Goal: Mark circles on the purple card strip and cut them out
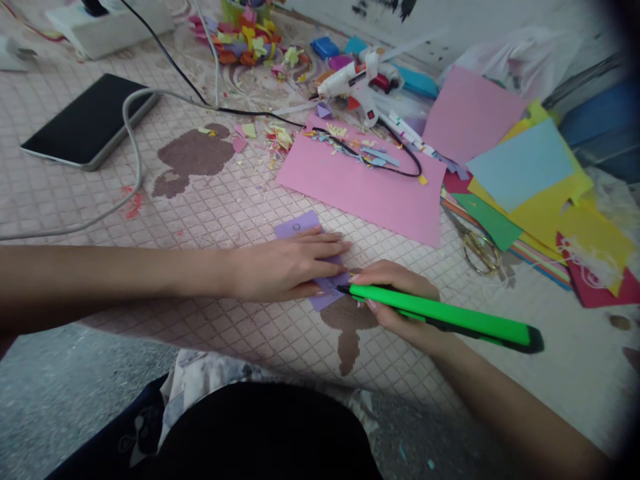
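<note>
A strip of purple paper point(303, 223) lies on the patterned tablecloth, with small circles drawn in dark ink near its two ends. My left hand point(285, 265) rests flat across the middle of the strip, fingers stretched out, covering much of it. In my right hand point(400, 287) is a thick green pen point(440, 310) with a black tip and a black end, held in a writing grip. Its tip is at the strip's lower end, beside a drawn circle. Whether the tip touches the paper I cannot tell.
Beyond the hands, pink paper point(360, 193) holds scraps and a black cord. Scissors point(477, 250) lie right, beside stacked colored paper point(520, 163). Farther back are a glue gun point(350, 80) and paper flowers point(245, 43). A black-screened tablet point(87, 120) and grey cable point(135, 147) lie left.
</note>
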Tool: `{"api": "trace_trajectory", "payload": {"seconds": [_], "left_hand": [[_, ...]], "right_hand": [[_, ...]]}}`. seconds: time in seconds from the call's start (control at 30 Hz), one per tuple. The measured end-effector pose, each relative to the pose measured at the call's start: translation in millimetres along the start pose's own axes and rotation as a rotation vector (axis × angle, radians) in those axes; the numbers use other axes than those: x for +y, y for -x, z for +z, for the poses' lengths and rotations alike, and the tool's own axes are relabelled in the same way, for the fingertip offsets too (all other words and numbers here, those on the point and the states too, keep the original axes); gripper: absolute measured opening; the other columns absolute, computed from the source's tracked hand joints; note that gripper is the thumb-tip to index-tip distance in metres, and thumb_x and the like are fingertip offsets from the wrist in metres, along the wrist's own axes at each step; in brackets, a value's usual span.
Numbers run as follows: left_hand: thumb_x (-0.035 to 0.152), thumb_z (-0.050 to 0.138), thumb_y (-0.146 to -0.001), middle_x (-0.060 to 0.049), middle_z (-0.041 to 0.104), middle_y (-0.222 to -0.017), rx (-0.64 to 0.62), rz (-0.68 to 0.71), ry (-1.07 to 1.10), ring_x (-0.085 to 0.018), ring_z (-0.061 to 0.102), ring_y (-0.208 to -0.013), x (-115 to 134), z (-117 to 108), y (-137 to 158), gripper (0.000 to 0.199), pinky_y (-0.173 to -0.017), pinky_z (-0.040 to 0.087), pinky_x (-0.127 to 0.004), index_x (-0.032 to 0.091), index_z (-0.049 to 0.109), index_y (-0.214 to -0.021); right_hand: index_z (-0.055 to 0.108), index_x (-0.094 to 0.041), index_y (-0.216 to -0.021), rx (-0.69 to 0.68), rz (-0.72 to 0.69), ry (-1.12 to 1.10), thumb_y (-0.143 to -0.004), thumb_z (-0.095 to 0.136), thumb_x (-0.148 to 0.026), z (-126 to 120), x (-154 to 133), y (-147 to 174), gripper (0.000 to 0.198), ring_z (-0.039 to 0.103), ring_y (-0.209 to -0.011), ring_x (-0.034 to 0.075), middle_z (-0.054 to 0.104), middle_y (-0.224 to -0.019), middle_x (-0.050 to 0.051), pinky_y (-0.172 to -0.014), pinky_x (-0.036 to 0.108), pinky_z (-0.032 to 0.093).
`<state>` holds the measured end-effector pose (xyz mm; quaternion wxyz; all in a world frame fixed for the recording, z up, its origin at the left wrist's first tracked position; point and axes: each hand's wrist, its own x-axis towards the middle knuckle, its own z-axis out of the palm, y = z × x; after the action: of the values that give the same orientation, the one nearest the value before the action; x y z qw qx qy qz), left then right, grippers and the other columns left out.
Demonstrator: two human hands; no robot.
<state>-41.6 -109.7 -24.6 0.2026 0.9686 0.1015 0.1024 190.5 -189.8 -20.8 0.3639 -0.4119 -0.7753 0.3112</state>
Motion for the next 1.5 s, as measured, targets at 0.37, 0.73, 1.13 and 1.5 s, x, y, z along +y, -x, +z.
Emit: {"api": "trace_trajectory", "payload": {"seconds": [0.37, 0.73, 1.13, 1.5], "left_hand": [[0.023, 0.052, -0.096, -0.020, 0.046, -0.145, 0.008, 0.011, 0.001, -0.031, 0.038, -0.140, -1.8, 3.2, 0.0, 0.037, -0.116, 0.031, -0.053, 0.012, 0.056, -0.131], [0.025, 0.052, -0.096, -0.020, 0.045, -0.146, -0.002, 0.006, -0.041, -0.031, 0.037, -0.140, -0.3, 3.0, 0.1, 0.036, -0.116, 0.030, -0.052, 0.011, 0.057, -0.129], [0.030, 0.050, -0.098, -0.016, 0.043, -0.149, -0.012, -0.009, -0.157, -0.029, 0.038, -0.141, 1.3, 8.0, 0.5, 0.037, -0.116, 0.029, -0.049, 0.015, 0.056, -0.131], [0.033, 0.049, -0.098, -0.014, 0.045, -0.148, -0.001, -0.011, -0.246, -0.028, 0.040, -0.139, 2.7, 9.7, 2.7, 0.039, -0.116, 0.029, -0.047, 0.017, 0.055, -0.133]], "right_hand": [[0.068, -0.022, -0.101, -0.012, 0.000, 0.032, -0.081, 0.059, -0.010, 2.1, -0.9, 0.4, 0.025, 0.067, -0.086, 0.017, 0.070, -0.092, 0.004, -0.076, 0.030, 0.055], [0.068, -0.024, -0.104, 0.024, 0.038, -0.017, -0.081, 0.061, -0.011, 0.3, 0.7, 4.4, 0.027, 0.065, -0.081, 0.015, 0.070, -0.090, 0.001, -0.073, 0.029, 0.054], [0.068, -0.019, -0.101, 0.052, -0.066, 0.043, -0.078, 0.058, -0.006, 0.4, -6.5, 1.7, 0.029, 0.066, -0.075, 0.014, 0.070, -0.083, 0.003, -0.067, 0.027, 0.055], [0.069, -0.021, -0.095, 0.107, -0.010, 0.095, -0.077, 0.060, -0.006, 5.7, -6.0, 2.9, 0.025, 0.066, -0.072, 0.012, 0.071, -0.081, 0.001, -0.068, 0.025, 0.055]]}}
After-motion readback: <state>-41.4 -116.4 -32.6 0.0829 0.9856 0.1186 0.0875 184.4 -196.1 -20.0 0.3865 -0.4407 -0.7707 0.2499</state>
